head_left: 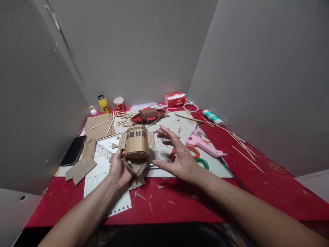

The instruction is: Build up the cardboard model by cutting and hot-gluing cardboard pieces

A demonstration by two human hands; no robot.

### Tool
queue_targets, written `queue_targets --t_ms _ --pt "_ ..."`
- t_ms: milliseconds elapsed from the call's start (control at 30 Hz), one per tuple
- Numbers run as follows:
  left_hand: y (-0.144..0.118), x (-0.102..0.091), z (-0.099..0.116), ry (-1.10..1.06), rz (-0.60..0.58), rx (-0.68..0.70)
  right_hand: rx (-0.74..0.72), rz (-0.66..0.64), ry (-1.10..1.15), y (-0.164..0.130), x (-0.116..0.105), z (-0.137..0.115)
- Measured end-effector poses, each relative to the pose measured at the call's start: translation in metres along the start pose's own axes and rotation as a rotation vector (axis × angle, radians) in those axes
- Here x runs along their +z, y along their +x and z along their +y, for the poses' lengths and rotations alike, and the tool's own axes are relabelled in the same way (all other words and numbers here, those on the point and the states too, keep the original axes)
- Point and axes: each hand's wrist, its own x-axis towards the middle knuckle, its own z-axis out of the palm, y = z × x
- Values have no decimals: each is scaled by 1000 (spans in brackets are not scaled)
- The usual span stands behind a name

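Observation:
A cardboard model boat (137,142) with a curved, printed roof and corrugated side flaps rests in my left hand (120,169), which grips it from below and the left. Its pointed end faces me. To the right of the boat, my right hand (178,156) hovers with thumb and fingers spread, apart from the model and holding nothing. Under and beside that hand lie scissors with orange handles (193,151) and a green handle (203,163). A pink hot glue gun (204,144) lies just beyond them. Part of the boat's underside is hidden by my left hand.
Behind the boat stands a brown model boat (148,115) among thin wooden sticks (123,120). A phone (73,151), cardboard pieces (82,168) and a drawn sheet (96,178) lie left. At the back are a yellow bottle (104,104), paper cup (119,103) and red box (175,99).

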Motion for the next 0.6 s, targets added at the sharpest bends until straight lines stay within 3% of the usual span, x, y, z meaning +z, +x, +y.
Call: queue_targets --t_ms 133,333,600 --pt "2 1 -1 23 9 2 -52 -79 -70 0 -1 -3" --pt "8 -2 -1 72 5 -46 -133 -99 -195 2 -4 -3" --pt "33 7 13 195 -16 -106 -78 -147 -258 13 -13 -1"
